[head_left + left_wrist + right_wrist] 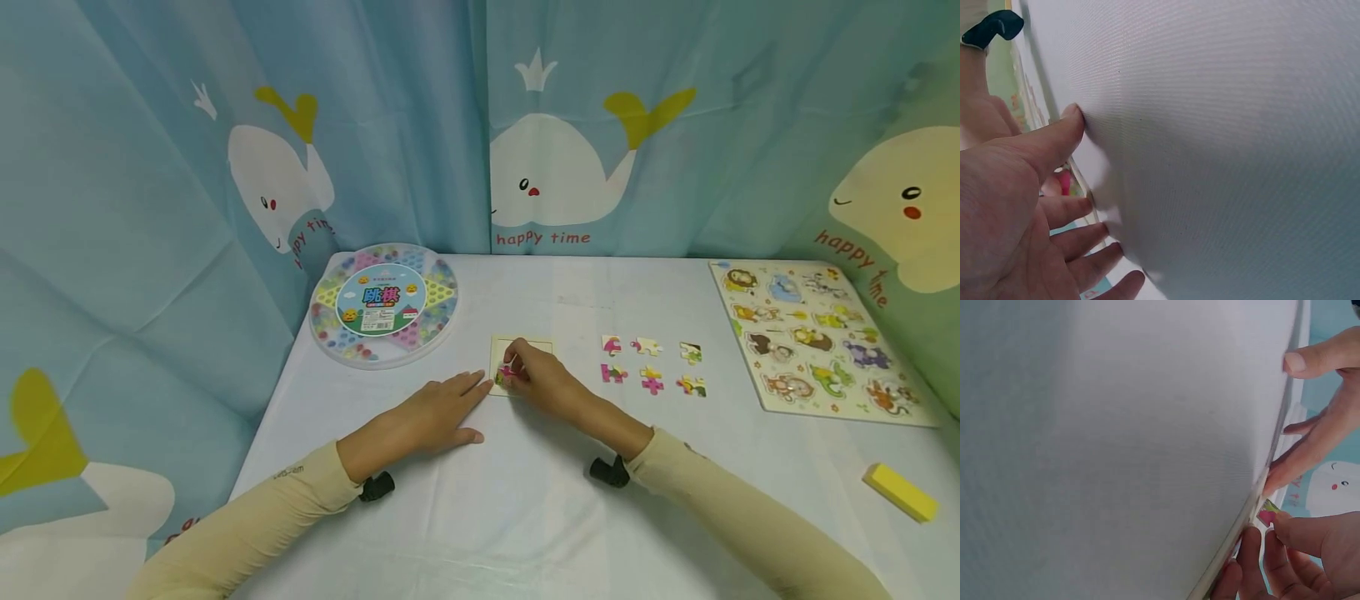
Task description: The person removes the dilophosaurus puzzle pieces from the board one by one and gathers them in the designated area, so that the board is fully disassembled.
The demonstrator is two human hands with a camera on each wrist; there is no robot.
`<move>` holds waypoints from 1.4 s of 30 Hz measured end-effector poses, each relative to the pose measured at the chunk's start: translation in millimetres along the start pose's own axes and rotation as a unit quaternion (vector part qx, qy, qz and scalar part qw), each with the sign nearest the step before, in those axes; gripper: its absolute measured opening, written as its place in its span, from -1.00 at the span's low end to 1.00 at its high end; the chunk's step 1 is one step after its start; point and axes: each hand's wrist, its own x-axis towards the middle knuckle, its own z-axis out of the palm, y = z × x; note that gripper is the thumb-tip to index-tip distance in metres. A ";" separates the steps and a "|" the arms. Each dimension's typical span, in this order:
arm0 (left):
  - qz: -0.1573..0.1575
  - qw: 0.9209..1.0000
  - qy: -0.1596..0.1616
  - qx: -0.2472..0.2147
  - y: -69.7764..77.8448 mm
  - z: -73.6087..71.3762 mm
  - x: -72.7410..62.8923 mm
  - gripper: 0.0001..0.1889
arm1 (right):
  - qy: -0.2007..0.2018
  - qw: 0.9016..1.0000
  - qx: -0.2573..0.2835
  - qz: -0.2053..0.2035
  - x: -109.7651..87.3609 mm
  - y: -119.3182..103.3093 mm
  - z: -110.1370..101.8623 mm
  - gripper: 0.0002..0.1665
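My right hand (546, 382) is over a small square wooden puzzle board (498, 347) lying on the table, covering much of it. Between thumb and fingers it pinches a pink and green jigsaw piece (1267, 513), seen in the right wrist view at the board's edge. Whether the piece touches the board, I cannot tell. My left hand (441, 412) rests on the table left of the board, fingers straight and spread. Its fingertips reach the board's left edge. Several loose jigsaw pieces (614, 373) lie in short columns right of the board.
A round Chinese checkers set (442, 325) lies at the back left. Toward the right is a large animal peg puzzle board (815, 322), with a yellow block (901, 492) nearer the front. A blue whale-print curtain (420, 125) hangs behind the white table (495, 533).
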 end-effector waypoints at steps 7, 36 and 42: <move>0.003 1.000 0.000 0.001 0.6 1.0 1.8 -0.12 | -0.008 1.000 0.027 0.010 -4.3 2.3 -8.3 -0.78; -0.004 1.000 -0.005 -0.023 0.7 0.6 -1.5 -0.12 | -0.057 0.993 0.038 0.093 -94.4 68.7 -114.6 -0.86; 0.001 1.000 -0.003 -0.024 0.1 1.0 -0.7 -0.12 | -0.061 0.991 0.064 0.100 -99.7 77.9 -108.8 -0.86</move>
